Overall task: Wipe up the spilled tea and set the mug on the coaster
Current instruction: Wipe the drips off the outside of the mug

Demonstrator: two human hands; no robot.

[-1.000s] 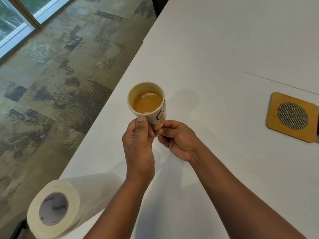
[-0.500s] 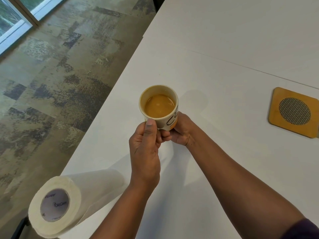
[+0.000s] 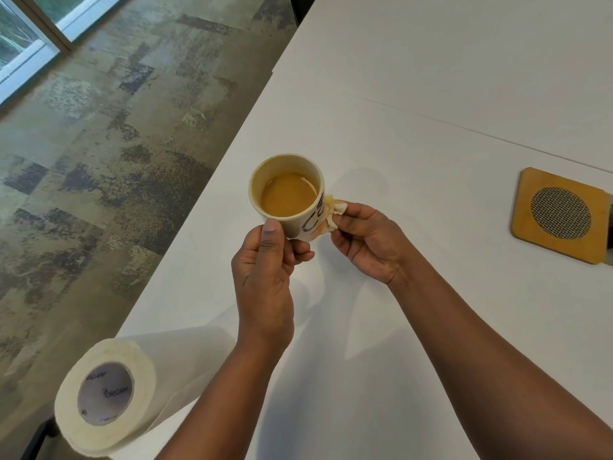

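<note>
Above the white table (image 3: pixel 414 161), near its left edge, the left hand (image 3: pixel 265 280) holds up a mug (image 3: pixel 288 197). The thumb lies flat on the near side of the mug and the fingers curl round under it. The mug is cream with dark letters on its side, and it has light brown tea (image 3: pixel 288 197) in it. It tips a little.

The right hand (image 3: pixel 368 240) pinches a small scrunched bit of paper (image 3: pixel 333 212) with its thumb and fingers. The paper has a tea stain and is pressed on the right side of the mug.

The coaster (image 3: pixel 560 215) lies flat on the table, well apart from the mug, at the right edge of the picture. It is a yellow-brown square with a round mesh part in the middle.

A big paper roll (image 3: pixel 106 396) lies on its side at the near left corner of the table. Left of the table is a patchy carpet (image 3: pixel 99 161), with a window (image 3: pixel 30 38) at the far left.
</note>
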